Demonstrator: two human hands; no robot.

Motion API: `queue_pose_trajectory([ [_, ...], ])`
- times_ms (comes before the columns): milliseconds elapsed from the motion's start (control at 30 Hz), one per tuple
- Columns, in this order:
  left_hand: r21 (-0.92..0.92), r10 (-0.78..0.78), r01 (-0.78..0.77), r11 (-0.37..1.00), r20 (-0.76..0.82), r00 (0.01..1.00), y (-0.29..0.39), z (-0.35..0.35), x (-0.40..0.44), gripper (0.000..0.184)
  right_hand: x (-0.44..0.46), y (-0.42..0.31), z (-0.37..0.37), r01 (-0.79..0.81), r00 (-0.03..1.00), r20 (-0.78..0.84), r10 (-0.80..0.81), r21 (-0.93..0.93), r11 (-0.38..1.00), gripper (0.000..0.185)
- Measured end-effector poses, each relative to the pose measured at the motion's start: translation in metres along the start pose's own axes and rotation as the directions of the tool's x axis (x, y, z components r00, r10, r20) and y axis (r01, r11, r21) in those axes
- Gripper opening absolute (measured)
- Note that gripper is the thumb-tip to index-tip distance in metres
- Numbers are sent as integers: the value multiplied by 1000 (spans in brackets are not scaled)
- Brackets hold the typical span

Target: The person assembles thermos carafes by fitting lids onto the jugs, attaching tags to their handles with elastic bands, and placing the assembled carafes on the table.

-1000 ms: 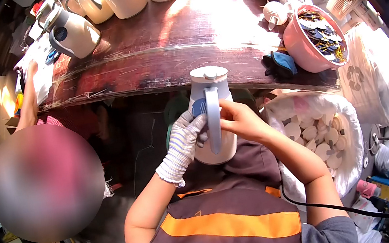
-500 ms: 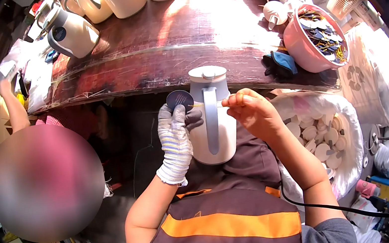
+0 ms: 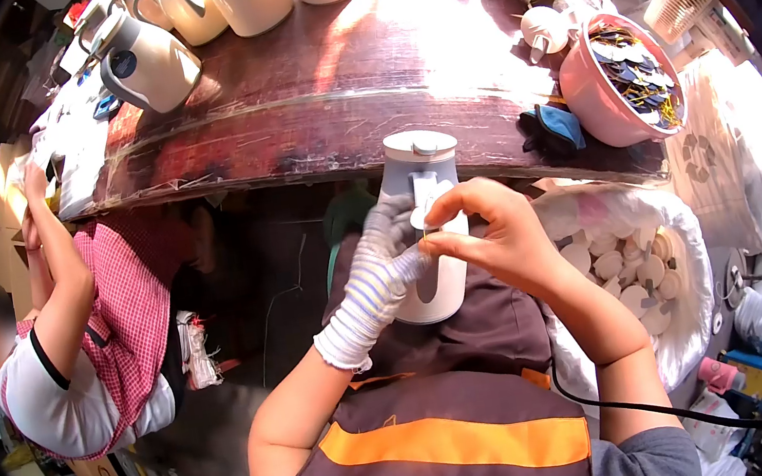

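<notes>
Our right grip [image 3: 498, 230] pinches what seems a string [image 3: 425, 235] near a tag [image 3: 418, 218], not yet released, beside the upright jug [image 3: 438, 300]; our gloved left grip [image 3: 369, 277] touches there, closure unclear. Beyond both, on the counter [image 3: 355, 64], two other jugs [image 3: 168, 68] show dark discs [image 3: 122, 64].

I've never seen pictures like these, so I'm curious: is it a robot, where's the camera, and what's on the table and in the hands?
No robot: these are a person's own hands. One camera worn on their head took every picture, looking forward and down.

The left hand, in a striped glove, and the bare right hand are at an upright jug. The right one seems to pinch a thin yellow string.

On the table stand more jugs and a pink tub of small pieces.
</notes>
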State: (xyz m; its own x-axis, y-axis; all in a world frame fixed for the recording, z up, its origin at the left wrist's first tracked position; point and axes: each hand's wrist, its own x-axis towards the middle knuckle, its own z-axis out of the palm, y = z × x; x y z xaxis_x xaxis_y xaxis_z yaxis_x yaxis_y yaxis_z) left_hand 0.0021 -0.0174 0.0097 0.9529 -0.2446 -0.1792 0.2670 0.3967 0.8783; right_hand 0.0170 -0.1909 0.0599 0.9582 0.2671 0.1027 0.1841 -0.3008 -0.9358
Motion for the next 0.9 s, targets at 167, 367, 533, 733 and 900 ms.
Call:
queue_pose_trajectory([
  [167,118,-142,172,978,-228,963,18,-7,-2,28,18,42,-28,-11,900,-394,-184,-443,896,23],
  [367,29,-94,112,993,-372,923,20,-28,-9,28,-30,77,-4,-78,986,-164,12,-396,915,23],
  [533,29,-10,23,999,-365,931,32,-36,-12,28,-57,53,20,-1,997,77,13,-152,988,19],
  [733,130,255,-220,967,-448,857,96,-51,-28,27,-61,42,0,-269,963,43,267,251,930,15],
  [900,369,596,-470,802,-455,661,139,-74,11,18,-56,55,0,-335,938,31,345,338,880,19],
])
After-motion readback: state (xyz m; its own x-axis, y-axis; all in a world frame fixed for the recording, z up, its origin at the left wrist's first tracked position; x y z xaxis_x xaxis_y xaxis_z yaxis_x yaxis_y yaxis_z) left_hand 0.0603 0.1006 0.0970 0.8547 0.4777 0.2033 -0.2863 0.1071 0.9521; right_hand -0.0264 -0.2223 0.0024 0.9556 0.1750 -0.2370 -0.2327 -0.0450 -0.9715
